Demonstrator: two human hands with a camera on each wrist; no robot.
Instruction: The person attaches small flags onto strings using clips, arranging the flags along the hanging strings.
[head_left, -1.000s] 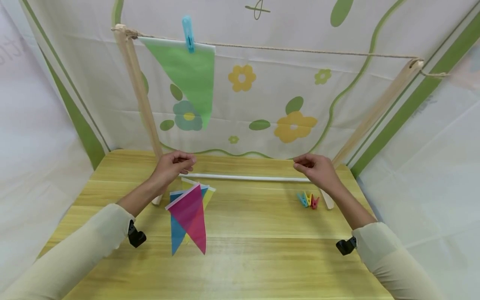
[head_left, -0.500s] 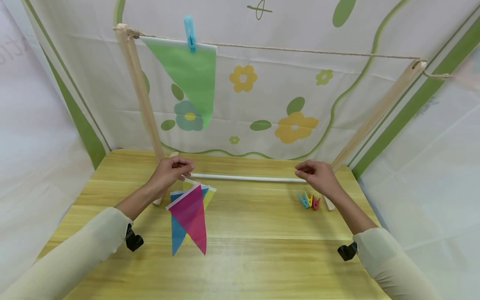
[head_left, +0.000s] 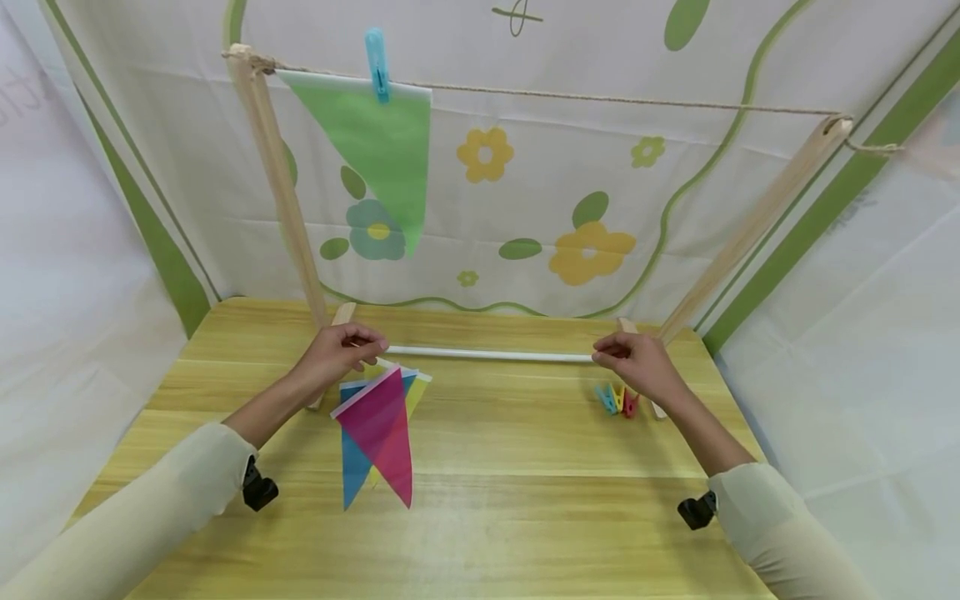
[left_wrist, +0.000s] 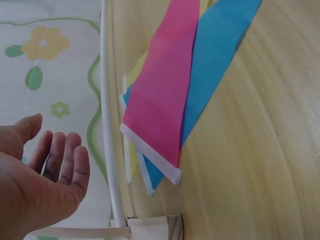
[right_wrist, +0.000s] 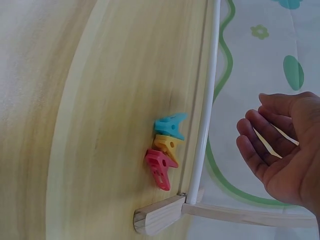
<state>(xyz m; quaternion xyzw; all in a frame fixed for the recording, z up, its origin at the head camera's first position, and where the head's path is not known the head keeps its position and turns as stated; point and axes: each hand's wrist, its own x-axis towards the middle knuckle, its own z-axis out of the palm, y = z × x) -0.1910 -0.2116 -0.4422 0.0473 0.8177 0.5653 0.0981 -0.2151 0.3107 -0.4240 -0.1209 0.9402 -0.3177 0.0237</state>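
Note:
My left hand (head_left: 337,357) hovers above the left end of the white rod (head_left: 487,355), with fingers loosely bent and nothing held. Just below it on the table lie overlapping triangular pennants: a pink one (head_left: 384,421) on top, a blue one (head_left: 352,471) and a yellow one (head_left: 421,388) partly hidden beneath. The right hand (head_left: 637,362) is likewise loosely curled and bare near the rod's right end. Close to it sit three small clothespins: blue (right_wrist: 171,125), yellow (right_wrist: 167,144) and red (right_wrist: 160,168). A green pennant (head_left: 382,137) hangs from the twine (head_left: 600,99) under a blue clothespin (head_left: 378,62).
Two wooden posts, the left one (head_left: 281,179) and the right one (head_left: 757,221), carry the twine and stand on wooden feet joined by the rod. Behind is a white flowered cloth (head_left: 480,217). The wooden table (head_left: 525,517) extends toward me.
Both hands have come down and slightly toward me, from behind the rod to about its level. The pennants, clothespins and frame stay where they were.

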